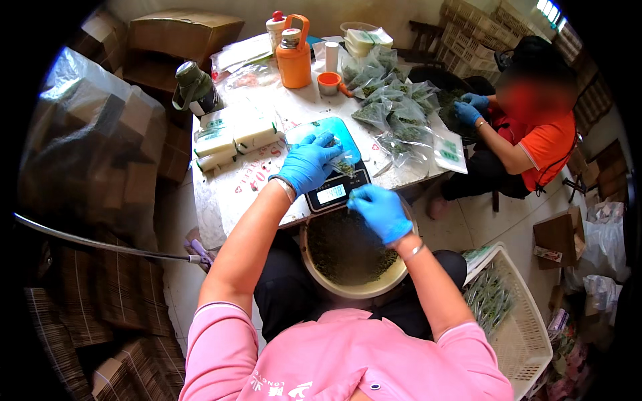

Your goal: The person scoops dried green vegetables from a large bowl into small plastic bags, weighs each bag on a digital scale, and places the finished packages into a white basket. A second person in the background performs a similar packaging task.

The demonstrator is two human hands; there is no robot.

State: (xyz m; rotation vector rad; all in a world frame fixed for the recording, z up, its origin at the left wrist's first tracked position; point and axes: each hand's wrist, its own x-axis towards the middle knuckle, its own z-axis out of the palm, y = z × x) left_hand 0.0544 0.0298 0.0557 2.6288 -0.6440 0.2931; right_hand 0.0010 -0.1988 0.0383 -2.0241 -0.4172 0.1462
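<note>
My left hand point(307, 163), in a blue glove, is on a small clear plastic bag point(344, 164) with green plant pieces in its lower end. The bag lies on the blue pan point(346, 134) of a black digital scale point(357, 176), its display lit. Just right of the display is my right hand point(382, 210), also gloved, its thumb and fingers pinched together on a bit of green plant matter. Below it a round cream basin point(346, 289) sits at my lap, holding loose dark green plant pieces point(346, 245).
Filled clear bags point(396, 110) are heaped on the table's right side. Stacks of flat empty bags point(235, 133) lie left, with an orange flask point(294, 65) behind. A co-worker's gloved hands point(469, 110) are at the right. A plastic crate point(526, 321) stands beside me.
</note>
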